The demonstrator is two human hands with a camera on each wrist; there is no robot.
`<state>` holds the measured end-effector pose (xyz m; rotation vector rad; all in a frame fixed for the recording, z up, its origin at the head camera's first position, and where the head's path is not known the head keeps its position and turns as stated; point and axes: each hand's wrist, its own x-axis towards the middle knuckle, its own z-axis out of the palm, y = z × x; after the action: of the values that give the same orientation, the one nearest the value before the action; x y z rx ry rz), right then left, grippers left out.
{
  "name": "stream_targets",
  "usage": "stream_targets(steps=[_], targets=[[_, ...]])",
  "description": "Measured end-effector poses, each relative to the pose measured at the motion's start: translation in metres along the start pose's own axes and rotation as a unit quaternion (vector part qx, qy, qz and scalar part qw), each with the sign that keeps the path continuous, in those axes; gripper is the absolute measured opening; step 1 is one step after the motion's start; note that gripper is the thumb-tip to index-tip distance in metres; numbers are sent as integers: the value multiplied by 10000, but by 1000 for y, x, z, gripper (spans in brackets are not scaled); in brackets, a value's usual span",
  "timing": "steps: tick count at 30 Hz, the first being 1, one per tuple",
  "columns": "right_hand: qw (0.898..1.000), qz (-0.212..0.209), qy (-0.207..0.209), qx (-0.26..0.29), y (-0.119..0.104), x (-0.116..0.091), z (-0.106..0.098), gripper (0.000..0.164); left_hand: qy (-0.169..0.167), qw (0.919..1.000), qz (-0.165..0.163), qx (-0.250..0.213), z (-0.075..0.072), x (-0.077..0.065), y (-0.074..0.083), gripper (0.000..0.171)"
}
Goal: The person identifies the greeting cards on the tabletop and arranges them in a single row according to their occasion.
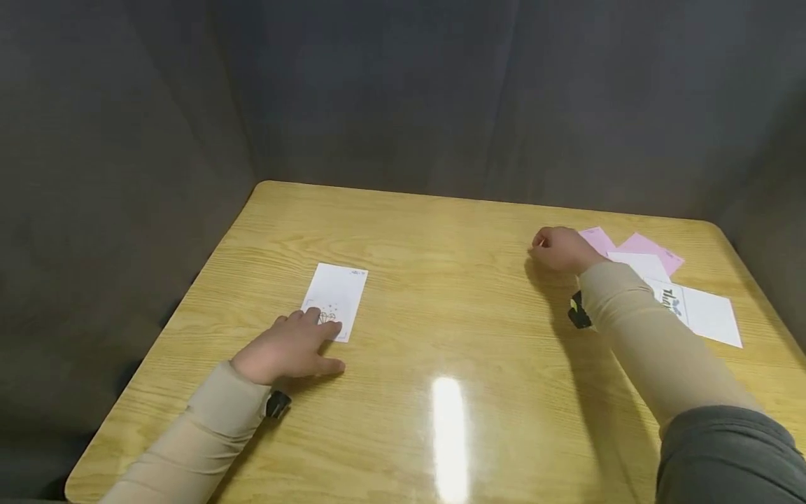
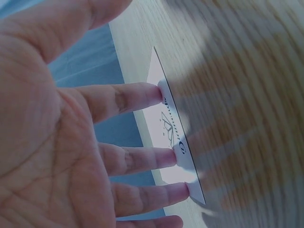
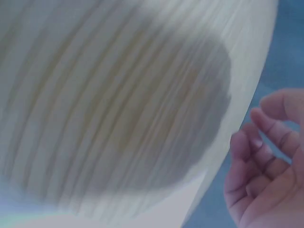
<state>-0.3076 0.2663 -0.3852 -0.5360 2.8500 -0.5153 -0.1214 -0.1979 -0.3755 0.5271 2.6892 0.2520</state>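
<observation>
My left hand point(image 1: 291, 348) lies with fingers spread over the near end of a white card point(image 1: 338, 287), which bears a small line drawing and some writing at its far edge. In the left wrist view, straight fingertips point(image 2: 176, 156) meet the printed face of that card point(image 2: 153, 76). Over the far right part of the table, my right hand point(image 1: 560, 249) hangs with loosely curled fingers. Nothing shows between its thumb and fingers in the right wrist view, where the hand point(image 3: 268, 183) appears at the right side.
Right of the right hand lie overlapping pink cards point(image 1: 651, 250), a white card point(image 1: 637, 263) and a folded-looking white card with "Tha" lettering point(image 1: 711, 315). The right forearm partly covers them. Grey curtains point(image 1: 378, 98) stand behind the wooden table point(image 1: 441, 294).
</observation>
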Motion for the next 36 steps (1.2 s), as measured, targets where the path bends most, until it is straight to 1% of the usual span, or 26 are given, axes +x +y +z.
stream_targets(steps=[4, 6, 7, 11, 13, 15, 18, 20, 22, 25, 29, 32, 36], targets=[[9979, -476, -93, -424, 29, -28, -5, 22, -63, 9999, -45, -148, 6, 1, 5, 71], [9972, -554, -174, -461, 40, -42, -8, 19, -64, 9997, -91, -197, 7, 1, 7, 72], [9976, -510, -192, -428, 44, -49, -10, 20, -48, 9997, -112, -201, 7, 1, 7, 72], [9994, -221, -165, -185, 55, -68, -18, 25, 7, 9997, -141, -179, 5, 2, 7, 71], [9996, -202, -144, -130, 59, -74, -20, 25, -7, 9997, -149, -196, 4, 2, 7, 72], [9990, -351, -179, -194, 62, -78, -21, 22, -41, 9996, -151, -237, 5, 1, 7, 72], [9948, -761, -393, -545, 64, -85, -22, 21, -52, 9996, -128, -266, 7, 0, 7, 71], [9901, -967, -587, -831, 63, -91, -22, 31, -28, 9996, -109, -270, 9, -1, 8, 71], [9846, -1112, -749, -1122, 61, -98, -22, 44, -8, 9996, -98, -251, 10, -1, 9, 71], [9785, -1121, -875, -1491, 58, -107, -22, 60, 1, 9997, -121, -228, 10, -1, 10, 71], [9709, -1123, -856, -1934, 57, -115, -21, 72, 11, 9997, -146, -205, 10, -2, 12, 70], [9687, -1117, -814, -2061, 58, -118, -20, 76, 18, 9997, -143, -188, 8, -2, 13, 70], [9707, -1041, -840, -1997, 59, -119, -19, 70, 66, 9998, -107, -158, 7, -2, 13, 68]])
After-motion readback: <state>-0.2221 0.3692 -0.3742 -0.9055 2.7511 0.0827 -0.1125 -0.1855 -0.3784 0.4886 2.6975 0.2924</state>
